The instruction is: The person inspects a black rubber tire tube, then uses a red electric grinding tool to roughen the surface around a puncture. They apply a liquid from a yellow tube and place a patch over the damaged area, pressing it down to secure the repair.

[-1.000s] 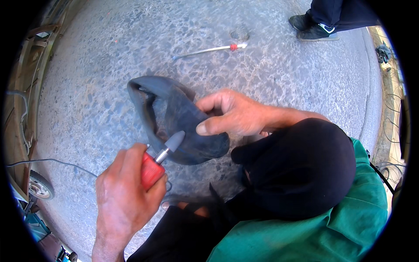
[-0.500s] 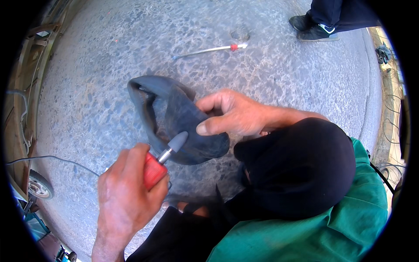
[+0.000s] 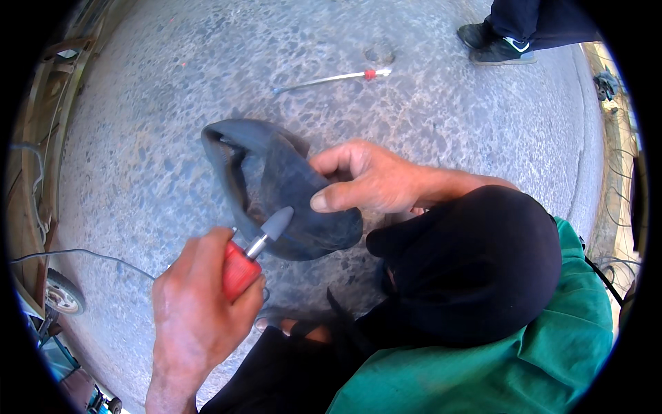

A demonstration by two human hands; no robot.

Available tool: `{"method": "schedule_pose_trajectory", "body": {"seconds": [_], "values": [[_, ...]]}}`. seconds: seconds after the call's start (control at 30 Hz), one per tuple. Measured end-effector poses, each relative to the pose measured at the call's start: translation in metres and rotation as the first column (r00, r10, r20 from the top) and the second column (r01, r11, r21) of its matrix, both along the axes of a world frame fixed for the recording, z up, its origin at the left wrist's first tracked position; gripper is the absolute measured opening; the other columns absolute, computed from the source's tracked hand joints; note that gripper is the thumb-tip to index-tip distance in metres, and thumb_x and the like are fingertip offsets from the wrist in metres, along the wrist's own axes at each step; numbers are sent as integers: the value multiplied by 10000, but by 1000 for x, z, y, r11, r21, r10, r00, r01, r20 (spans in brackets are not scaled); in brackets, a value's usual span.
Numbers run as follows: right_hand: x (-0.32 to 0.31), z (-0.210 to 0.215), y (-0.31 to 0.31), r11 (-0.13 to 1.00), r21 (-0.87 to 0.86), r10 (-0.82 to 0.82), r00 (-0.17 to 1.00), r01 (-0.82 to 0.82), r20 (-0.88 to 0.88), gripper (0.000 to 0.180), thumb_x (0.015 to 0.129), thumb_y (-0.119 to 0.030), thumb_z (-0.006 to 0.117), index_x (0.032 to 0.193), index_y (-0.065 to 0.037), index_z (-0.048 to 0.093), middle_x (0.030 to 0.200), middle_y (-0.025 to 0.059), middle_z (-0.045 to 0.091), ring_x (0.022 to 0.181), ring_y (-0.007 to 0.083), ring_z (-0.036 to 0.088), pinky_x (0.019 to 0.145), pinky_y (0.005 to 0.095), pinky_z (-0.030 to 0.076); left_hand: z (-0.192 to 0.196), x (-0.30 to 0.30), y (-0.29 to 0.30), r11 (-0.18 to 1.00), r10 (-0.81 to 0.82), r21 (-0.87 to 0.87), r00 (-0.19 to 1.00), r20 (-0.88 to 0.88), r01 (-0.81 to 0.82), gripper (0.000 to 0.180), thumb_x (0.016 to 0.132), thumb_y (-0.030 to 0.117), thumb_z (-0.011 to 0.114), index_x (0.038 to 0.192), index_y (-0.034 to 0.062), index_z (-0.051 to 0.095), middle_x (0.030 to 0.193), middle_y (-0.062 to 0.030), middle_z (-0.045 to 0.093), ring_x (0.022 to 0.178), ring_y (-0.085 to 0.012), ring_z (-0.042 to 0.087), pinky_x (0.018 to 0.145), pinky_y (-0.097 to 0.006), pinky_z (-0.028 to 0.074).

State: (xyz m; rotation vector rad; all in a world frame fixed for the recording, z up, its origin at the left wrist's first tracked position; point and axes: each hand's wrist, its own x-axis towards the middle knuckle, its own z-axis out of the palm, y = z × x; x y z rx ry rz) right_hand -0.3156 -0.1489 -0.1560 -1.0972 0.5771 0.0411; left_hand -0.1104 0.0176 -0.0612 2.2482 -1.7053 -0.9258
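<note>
While the left hand point(image 3: 196, 314) stays wrapped tight on the red-handled buffing tool point(image 3: 243, 265), its grey cone tip point(image 3: 277, 223) resting on the black inner tube point(image 3: 289, 190), the work looks best done with light, even strokes on one patch, wrist steady, so the rubber roughens without tearing. Right of the tube, the right hand point(image 3: 369, 181) pinches its folded edge, thumb on top; it should keep the rubber taut. Count: one tube, one buffing tool, one thin metal rod point(image 3: 331, 79) beyond the tube, one dark shoe point(image 3: 498, 43) of a bystander.

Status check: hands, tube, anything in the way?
Left hand grips red-handled grinding tool, tip at rubber inner tube. Right hand pins tube. Metal rod lies clear.
</note>
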Motion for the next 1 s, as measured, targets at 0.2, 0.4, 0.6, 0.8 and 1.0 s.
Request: {"method": "schedule_pose_trajectory", "body": {"seconds": [0.2,0.4,0.6,0.8,1.0], "values": [[0,-3,1,1000,9,17,1000,-17,-6,333,894,-161,709,1172,22,695,1032,68,717,938,127,644,881,303,509,-5,2,1,996,-51,-66,998,43,53,480,733,92,786,1169,14,599,924,-195,644,800,-402,678,697,-458,546],[0,2,-1,998,-25,49,999,-50,-6,336,898,-163,708,1179,20,694,1045,78,718,951,134,646,894,307,510,-6,2,3,991,-79,-103,996,53,84,468,735,94,782,1157,11,599,895,-190,639,756,-383,682,663,-456,548],[-1,-5,2,999,39,18,1000,-18,19,340,896,-159,711,1181,25,692,1049,75,718,955,134,645,899,306,509,-8,4,3,991,-55,-116,997,50,60,468,732,87,782,1158,14,602,905,-198,646,769,-390,684,675,-456,550],[-1,-5,2,999,33,22,1000,-22,16,341,894,-156,713,1179,28,691,1038,68,716,943,126,640,886,301,507,-7,3,2,993,-33,-115,998,50,39,479,725,85,787,1162,16,603,904,-199,644,777,-393,682,680,-455,547],[-1,-7,3,998,62,27,999,-29,34,331,892,-150,707,1171,27,687,1037,68,712,950,128,639,894,302,505,-9,5,3,990,-15,-136,999,52,22,494,721,90,796,1170,15,603,910,-199,643,784,-394,681,678,-453,542]]}}
